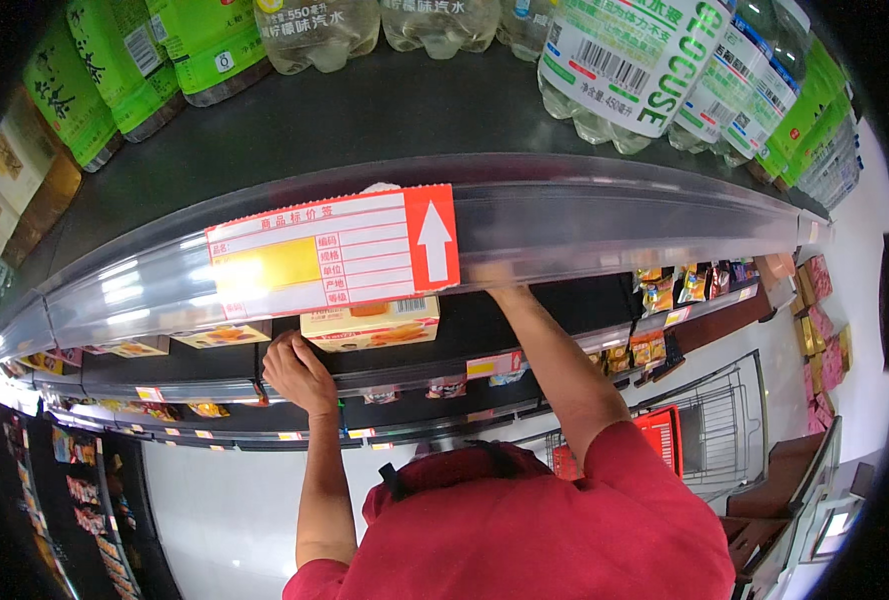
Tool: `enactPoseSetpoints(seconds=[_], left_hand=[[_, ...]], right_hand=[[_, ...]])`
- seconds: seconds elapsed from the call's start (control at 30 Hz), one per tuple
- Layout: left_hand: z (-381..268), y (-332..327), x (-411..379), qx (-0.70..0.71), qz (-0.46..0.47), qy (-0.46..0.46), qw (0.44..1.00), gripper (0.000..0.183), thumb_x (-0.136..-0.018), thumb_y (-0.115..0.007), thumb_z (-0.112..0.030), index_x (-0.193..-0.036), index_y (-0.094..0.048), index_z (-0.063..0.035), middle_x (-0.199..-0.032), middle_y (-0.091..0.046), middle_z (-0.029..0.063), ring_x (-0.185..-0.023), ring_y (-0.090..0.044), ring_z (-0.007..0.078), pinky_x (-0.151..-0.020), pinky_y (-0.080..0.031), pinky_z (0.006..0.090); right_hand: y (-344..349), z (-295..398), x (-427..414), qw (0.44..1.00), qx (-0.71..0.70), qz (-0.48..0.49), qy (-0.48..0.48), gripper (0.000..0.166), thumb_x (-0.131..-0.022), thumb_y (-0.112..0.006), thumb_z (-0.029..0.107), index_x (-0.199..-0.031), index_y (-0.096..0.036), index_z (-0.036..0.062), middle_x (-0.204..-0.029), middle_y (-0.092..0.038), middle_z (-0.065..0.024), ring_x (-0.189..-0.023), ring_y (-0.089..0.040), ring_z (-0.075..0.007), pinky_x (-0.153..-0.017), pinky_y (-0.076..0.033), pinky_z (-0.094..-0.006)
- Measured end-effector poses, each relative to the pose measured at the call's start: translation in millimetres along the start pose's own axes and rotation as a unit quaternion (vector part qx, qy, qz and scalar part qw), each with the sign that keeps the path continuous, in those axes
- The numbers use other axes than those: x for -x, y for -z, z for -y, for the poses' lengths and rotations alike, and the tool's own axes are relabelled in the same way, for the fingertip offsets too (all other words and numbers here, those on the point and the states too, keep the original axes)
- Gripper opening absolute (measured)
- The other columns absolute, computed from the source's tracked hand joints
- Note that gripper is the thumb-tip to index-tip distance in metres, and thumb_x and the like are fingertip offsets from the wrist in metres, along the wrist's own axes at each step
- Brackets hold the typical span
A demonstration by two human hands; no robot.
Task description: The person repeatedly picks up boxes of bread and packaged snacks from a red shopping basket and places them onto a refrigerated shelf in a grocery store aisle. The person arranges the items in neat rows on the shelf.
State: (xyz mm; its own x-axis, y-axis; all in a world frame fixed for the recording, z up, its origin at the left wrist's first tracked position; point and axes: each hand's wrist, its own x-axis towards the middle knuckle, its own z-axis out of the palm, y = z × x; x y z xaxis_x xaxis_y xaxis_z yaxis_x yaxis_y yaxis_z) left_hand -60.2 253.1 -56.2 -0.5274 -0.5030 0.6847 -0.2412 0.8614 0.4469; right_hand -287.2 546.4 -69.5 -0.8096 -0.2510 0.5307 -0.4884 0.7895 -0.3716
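Observation:
My left hand (300, 373) is at the front edge of a black shelf, fingers bent, beside the left end of a cream and yellow cardboard box (369, 330). Whether its fingers touch the box cannot be told. My right hand (495, 276) reaches in under the upper shelf, right of the box; it is mostly hidden behind the clear shelf-edge strip (602, 217), so its fingers do not show. A red and white price card (369, 251) with an arrow sits on that strip above the box. More cartons (223, 334) stand on the same shelf to the left.
Green-labelled drink bottles (126, 60) and clear bottles (609, 67) stand on the upper shelf. Snack packets (658, 292) hang at the right, with others lower down. A metal shopping cart (722, 420) and a red basket (662, 435) are behind on the right. Another shelf rack (84, 480) is lower left.

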Motion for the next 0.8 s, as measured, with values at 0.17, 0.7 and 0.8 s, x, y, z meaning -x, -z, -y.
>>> enactPoseSetpoints(seconds=[0.17,0.7,0.8], left_hand=[[-3.4,-2.1,0.1,0.006,0.004,-0.011,1.000,0.029,-0.106,-0.047,-0.027,-0.107,-0.067,-0.0067,-0.107,-0.067,0.0096,-0.100,-0.058,0.0317,-0.087,-0.040,0.0430],[11.1,-5.2,3.8,-0.024,0.021,-0.012,0.999,0.045,-0.109,-0.040,-0.038,-0.109,-0.067,-0.0012,-0.100,-0.064,0.0162,-0.095,-0.057,0.0370,-0.080,-0.041,0.0486],[9.5,-6.3,1.4,-0.015,0.022,-0.026,0.999,0.048,-0.109,-0.039,-0.037,-0.110,-0.069,0.0001,-0.102,-0.067,0.0179,-0.093,-0.060,0.0400,-0.079,-0.044,0.0520]], right_hand=[[0.1,11.3,-9.4,1.000,-0.013,0.013,0.014,0.034,-0.083,-0.070,0.015,-0.117,-0.067,0.0067,-0.115,-0.066,-0.0200,-0.109,-0.062,-0.0374,-0.094,-0.050,-0.0482],[129.9,13.5,119.9,0.990,-0.079,0.104,-0.060,0.024,-0.086,-0.068,0.030,-0.105,-0.068,0.0159,-0.090,-0.071,-0.0162,-0.092,-0.068,-0.0381,-0.087,-0.053,-0.0491],[147.0,-16.2,133.0,0.976,-0.025,0.121,-0.178,0.031,-0.089,-0.062,0.039,-0.107,-0.069,0.0152,-0.094,-0.072,-0.0191,-0.095,-0.070,-0.0385,-0.091,-0.053,-0.0487]])
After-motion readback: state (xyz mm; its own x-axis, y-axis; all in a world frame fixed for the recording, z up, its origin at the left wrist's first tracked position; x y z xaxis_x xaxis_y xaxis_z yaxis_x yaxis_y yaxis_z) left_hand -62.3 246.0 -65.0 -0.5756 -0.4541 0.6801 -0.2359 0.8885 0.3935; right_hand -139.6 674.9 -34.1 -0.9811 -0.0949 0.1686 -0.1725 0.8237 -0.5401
